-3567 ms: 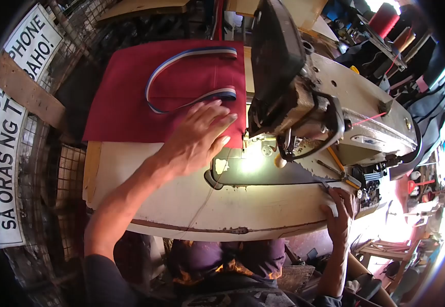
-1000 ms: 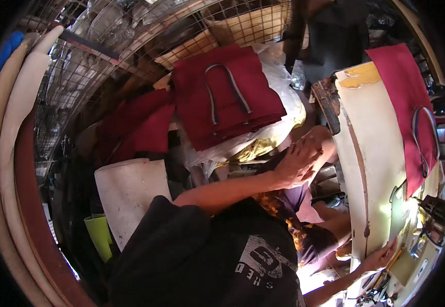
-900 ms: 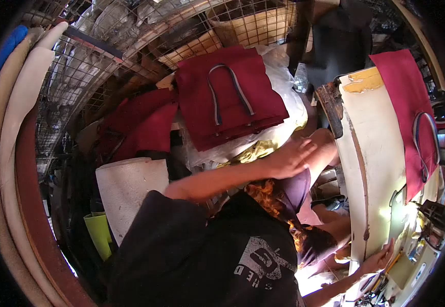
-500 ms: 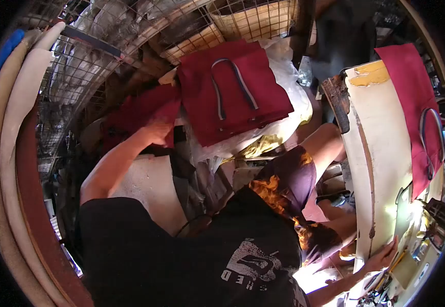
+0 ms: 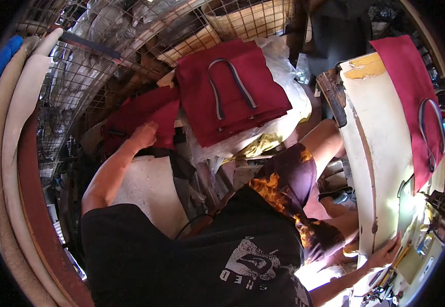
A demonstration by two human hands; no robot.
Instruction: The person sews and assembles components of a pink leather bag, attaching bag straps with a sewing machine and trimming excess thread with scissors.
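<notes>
My left hand [image 5: 144, 135] is over a heap of dark red fabric [image 5: 148, 110] on the left, its fingers curled against the cloth. Beside it lies a stack of dark red fabric pieces [image 5: 245, 94], the top one bearing a grey and dark strap [image 5: 232, 84] sewn in a loop. My right hand [image 5: 386, 253] rests at the edge of the pale worktable [image 5: 383, 138], fingers stretched out and nothing visible in them. Another dark red piece [image 5: 401, 82] with a looped strap [image 5: 427, 115] hangs over the table's far side, near a bright lamp.
Clear plastic sheeting [image 5: 296, 97] lies under the stack. Rolls of material [image 5: 7, 153] stand at the far left. A wire mesh [image 5: 87, 77] runs behind the heap. Small tools [image 5: 386, 281] crowd the lower right, and a pale board [image 5: 148, 187] is beside my left arm.
My left hand has moved a little left and back across the red heap. My right hand stays at the table edge. The whole view has shifted slightly.
</notes>
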